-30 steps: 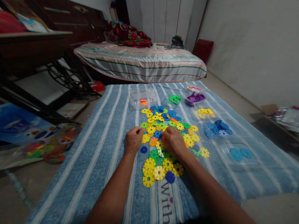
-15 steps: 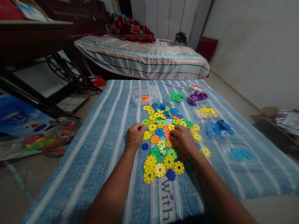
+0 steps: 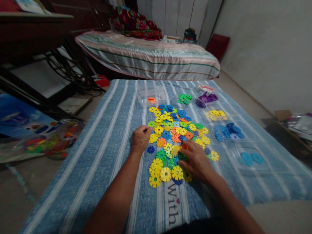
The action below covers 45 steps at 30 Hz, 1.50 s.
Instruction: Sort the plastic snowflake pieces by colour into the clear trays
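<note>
A spread of notched plastic discs in yellow, green, orange and blue lies over the middle of the striped cloth. At its left edge my left hand rests closed, the fingers curled together; whatever may be inside is hidden. A single dark blue disc lies just below that fist. My right hand is over the right part of the spread, thumb and fingers apart, close to a yellow disc. It hides several discs beneath it.
Along the back and right stand clear boxes with orange pieces, green pieces, purple pieces, yellow pieces, blue pieces and light blue discs. Beyond is a bed; a bag of coloured pieces sits at left.
My right hand has moved nearer to me, and its thumb and fingers have spread apart. Orange and yellow discs it covered now show. My left hand has stayed in place, closed.
</note>
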### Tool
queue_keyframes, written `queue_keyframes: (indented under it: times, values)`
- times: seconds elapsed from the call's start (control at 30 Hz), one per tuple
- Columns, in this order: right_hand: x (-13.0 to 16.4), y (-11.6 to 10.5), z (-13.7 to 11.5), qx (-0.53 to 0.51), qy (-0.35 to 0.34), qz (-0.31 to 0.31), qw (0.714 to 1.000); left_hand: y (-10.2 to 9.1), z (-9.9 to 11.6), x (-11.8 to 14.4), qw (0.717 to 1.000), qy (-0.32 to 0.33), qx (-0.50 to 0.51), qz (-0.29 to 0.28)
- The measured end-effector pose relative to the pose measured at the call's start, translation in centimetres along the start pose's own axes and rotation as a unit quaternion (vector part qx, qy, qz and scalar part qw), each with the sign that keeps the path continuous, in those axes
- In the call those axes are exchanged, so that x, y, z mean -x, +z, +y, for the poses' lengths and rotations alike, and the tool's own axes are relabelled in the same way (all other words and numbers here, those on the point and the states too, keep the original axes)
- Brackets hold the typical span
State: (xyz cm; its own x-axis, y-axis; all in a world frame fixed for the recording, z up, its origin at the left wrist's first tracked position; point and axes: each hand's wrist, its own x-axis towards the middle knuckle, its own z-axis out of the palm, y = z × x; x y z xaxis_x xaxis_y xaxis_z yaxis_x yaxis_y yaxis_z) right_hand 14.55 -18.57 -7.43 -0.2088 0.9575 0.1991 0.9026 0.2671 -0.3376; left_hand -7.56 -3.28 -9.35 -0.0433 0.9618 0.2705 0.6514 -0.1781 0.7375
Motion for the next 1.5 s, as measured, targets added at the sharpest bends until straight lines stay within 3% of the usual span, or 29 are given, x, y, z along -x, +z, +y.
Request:
queue_keyframes:
  times: [0.2,0.57,0.8,1.0,1.1,1.17,1.27,1.37,1.5]
  values:
    - [1.1,-0.4,0.0,-0.004,-0.011,0.001,1.0,0.0,0.1,0.0,1.0,0.006,-0.002,-0.002]
    - [1.0,0.8,-0.4,-0.024,-0.046,0.002,0.999,-0.1,0.4,-0.1,1.0,0.007,0.006,0.003]
    - [1.4,0.6,-0.8,-0.09,-0.054,0.098,0.99,0.0,0.3,-0.1,1.0,0.004,0.009,0.005]
    - [3.4,-3.3,0.3,-0.077,-0.032,0.211,0.974,0.0,0.2,-0.1,1.0,0.005,0.003,0.0]
    - [5.2,-6.2,2.5,0.037,0.019,0.282,0.959,0.0,0.2,-0.2,1.0,0.005,0.003,-0.002]
    - [6.5,-7.9,4.5,0.143,0.062,0.329,0.931,0.0,0.2,-0.2,1.0,0.006,0.005,-0.002]
    - [8.2,-9.5,6.9,0.267,0.122,0.337,0.895,0.0,0.1,-0.2,1.0,0.006,0.005,-0.001]
    - [8.4,-9.1,6.9,0.268,0.139,0.327,0.896,0.0,0.2,-0.1,1.0,0.007,0.002,-0.002]
    - [6.2,-5.8,3.1,0.134,0.065,0.313,0.938,-0.1,0.3,-0.1,1.0,0.012,0.0,-0.002]
